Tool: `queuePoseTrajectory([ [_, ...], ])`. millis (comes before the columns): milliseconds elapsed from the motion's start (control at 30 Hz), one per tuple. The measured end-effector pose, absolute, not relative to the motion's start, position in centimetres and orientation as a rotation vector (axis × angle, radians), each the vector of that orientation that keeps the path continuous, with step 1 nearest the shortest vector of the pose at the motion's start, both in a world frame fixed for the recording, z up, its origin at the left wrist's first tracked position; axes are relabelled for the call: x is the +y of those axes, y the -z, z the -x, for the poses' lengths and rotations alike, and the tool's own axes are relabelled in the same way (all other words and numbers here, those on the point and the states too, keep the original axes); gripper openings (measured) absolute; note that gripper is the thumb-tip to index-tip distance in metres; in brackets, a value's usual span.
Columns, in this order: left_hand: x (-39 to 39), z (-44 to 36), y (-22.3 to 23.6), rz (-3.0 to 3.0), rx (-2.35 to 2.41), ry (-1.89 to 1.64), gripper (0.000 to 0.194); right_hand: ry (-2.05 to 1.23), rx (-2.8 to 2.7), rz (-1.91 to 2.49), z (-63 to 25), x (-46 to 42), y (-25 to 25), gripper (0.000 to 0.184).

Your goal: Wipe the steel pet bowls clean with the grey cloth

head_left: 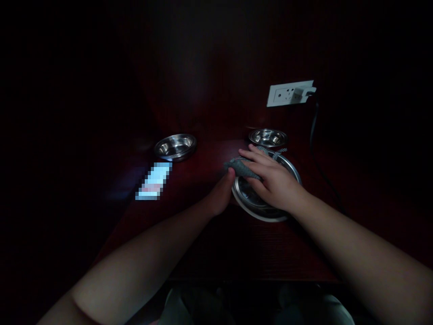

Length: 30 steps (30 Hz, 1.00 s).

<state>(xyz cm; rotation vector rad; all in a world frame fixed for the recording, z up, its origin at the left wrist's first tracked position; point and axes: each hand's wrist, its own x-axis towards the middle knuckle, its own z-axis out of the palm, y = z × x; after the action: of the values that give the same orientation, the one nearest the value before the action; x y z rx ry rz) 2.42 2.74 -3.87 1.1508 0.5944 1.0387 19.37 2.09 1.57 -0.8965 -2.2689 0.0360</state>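
A round stainless steel bowl [264, 213] rests on the dark red table in front of me. My left hand [223, 194] grips its left side, the thumb up at the rim and the other fingers hidden behind the wall. Over the bowl lies my right hand [269, 176], its fingers bent on a grey cloth [244, 169] and pressing it to the far left of the rim. A patterned end of the cloth sticks out beyond the fingers. The inside of the bowl is dark and partly covered by the right hand.
A steel dish [176, 146] stands at the left, with a lit, blurred-out screen [154, 181] before it. Another steel dish [268, 137] is just behind the bowl. On the wall, a white socket [287, 93] holds a plug with a black cable [314, 131] hanging down.
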Motion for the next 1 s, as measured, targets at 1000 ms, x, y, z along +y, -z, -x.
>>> queuePoseTrajectory([
  [1000, 2.6, -2.3, 2.0, -0.844, 0.683, -1.015, 0.073, -0.337, -2.468, 0.589, -19.8, 1.7, -2.6, 0.014],
])
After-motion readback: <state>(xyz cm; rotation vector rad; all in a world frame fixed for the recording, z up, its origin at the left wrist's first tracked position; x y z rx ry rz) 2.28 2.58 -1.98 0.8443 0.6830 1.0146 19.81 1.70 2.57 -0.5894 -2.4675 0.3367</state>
